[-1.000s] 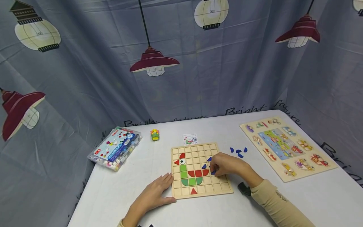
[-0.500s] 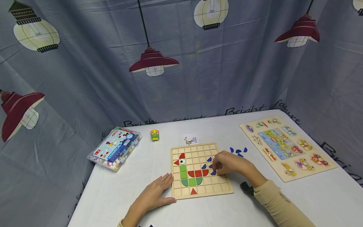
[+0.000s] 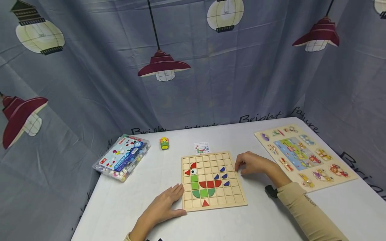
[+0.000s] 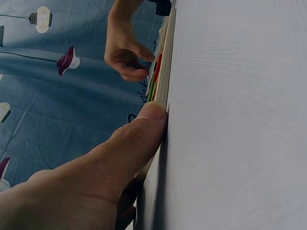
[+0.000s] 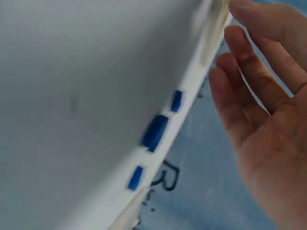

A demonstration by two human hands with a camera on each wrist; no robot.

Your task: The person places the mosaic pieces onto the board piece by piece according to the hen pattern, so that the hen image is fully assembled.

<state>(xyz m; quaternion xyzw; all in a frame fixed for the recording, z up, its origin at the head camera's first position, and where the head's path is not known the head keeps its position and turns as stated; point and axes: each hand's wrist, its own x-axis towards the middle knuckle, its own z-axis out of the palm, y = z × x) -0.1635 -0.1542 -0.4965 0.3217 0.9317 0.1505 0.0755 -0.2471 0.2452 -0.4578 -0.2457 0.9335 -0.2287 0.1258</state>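
A wooden grid board (image 3: 223,200) lies on the white table, its squares partly filled with red, green and blue pieces that form a bird-like figure. My left hand (image 3: 168,202) rests at the board's lower left corner, fingers straight; its thumb (image 4: 152,111) touches the board's edge. Just off the right side of the board hovers my right hand (image 3: 252,163), fingers loosely bent and holding nothing in the right wrist view. Several blue quarter-round pieces (image 3: 226,183) sit on the board's right part. Loose blue pieces (image 5: 155,133) lie on the table, hidden behind the right hand in the head view.
Behind the board lies a small pattern card (image 3: 201,148). A toy figure (image 3: 164,143) and a clear box of beads (image 3: 122,157) stand at the left. At the right is a wooden picture puzzle (image 3: 306,157). A patterned curtain (image 3: 193,100) hangs behind the table.
My right hand has let go of a blue piece on the board and moved right, off the board, to the loose blue pieces. The left hand has stayed in place.
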